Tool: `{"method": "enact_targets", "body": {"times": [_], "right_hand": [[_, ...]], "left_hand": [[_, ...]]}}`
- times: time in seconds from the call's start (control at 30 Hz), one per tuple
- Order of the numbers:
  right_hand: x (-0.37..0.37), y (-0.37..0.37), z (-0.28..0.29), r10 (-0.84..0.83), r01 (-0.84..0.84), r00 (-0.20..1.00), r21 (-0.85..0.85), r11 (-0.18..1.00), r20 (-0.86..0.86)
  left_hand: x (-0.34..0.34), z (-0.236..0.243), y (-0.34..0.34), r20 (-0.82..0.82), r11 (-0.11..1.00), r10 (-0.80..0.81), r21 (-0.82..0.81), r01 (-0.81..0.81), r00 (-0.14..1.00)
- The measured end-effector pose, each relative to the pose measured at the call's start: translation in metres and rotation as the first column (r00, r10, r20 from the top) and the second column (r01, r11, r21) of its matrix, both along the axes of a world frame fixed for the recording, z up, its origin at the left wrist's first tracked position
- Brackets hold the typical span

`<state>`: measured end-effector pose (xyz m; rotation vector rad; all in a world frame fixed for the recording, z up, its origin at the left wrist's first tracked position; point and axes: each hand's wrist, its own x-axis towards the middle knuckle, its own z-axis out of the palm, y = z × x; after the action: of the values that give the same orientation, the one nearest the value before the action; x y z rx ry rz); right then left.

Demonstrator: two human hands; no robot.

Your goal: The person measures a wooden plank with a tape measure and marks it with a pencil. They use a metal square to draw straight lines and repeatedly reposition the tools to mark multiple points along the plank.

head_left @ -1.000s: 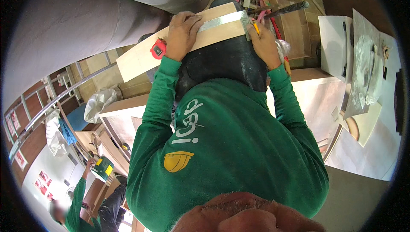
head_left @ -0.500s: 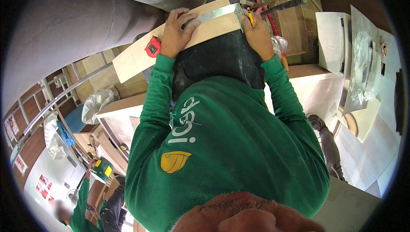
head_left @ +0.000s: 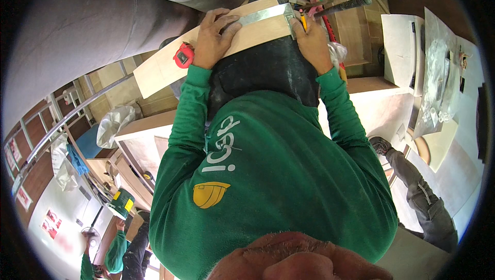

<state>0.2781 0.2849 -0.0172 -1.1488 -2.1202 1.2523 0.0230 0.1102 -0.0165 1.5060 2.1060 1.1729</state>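
A pale wooden board [head_left: 167, 69] lies slantwise across my dark-trousered lap. On its far right end rests a metal try square [head_left: 263, 14], its blade along the board and its stock at the board's edge. My left hand [head_left: 215, 38] presses the blade and board together, fingers over the far side and thumb nearer me. My right hand [head_left: 312, 43] grips the stock with the thumb, a yellow pencil [head_left: 303, 21] standing up between its fingers. A red tape measure [head_left: 184, 55] sits on the board beside my left wrist.
Large grey rolls or ducts [head_left: 93, 38] fill the far left. A dark-handled tool [head_left: 345, 7] lies beyond my right hand. A metal ladder [head_left: 77, 110] stands at left. Plastic sheeting [head_left: 438, 74] lies at right. Another person's leg [head_left: 423, 197] is behind me at right; a co-worker's green sleeve [head_left: 116, 251] shows lower left.
My hands, the try square and the board hold almost still. The person's leg at right has come further into view. The co-worker at lower left has shifted downward, an arm now apart from the green-and-yellow container.
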Motion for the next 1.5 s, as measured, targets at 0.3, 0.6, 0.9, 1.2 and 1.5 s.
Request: {"method": "enact_targets", "body": {"times": [0.3,0.6,0.9,1.2,1.5], "right_hand": [[0.001,0.001,-0.01,0.043,-0.054,0.996,0.149,0.987,0.077],[0.003,-0.002,-0.016,0.027,-0.028,1.0,0.142,0.989,0.01],[0.028,0.021,-0.029,-0.102,0.113,0.985,-0.074,0.991,0.142],[0.021,0.034,0.076,0.005,-0.003,1.0,-0.286,0.958,0.007],[0.004,0.042,0.048,0.3,-0.299,0.953,-0.024,0.954,0.042]], "left_hand": [[-0.03,0.008,0.032,-0.079,0.97,-0.146,-0.207,0.127,0.986],[-0.048,-0.016,0.07,0.353,0.754,-0.255,-0.51,0.414,0.9],[-0.046,0.005,0.072,0.336,0.771,-0.308,-0.46,0.44,0.89],[-0.043,-0.004,0.076,0.324,0.775,-0.282,-0.477,0.414,0.903],[-0.035,-0.012,0.082,0.278,0.8,-0.307,-0.443,0.405,0.91]]}}
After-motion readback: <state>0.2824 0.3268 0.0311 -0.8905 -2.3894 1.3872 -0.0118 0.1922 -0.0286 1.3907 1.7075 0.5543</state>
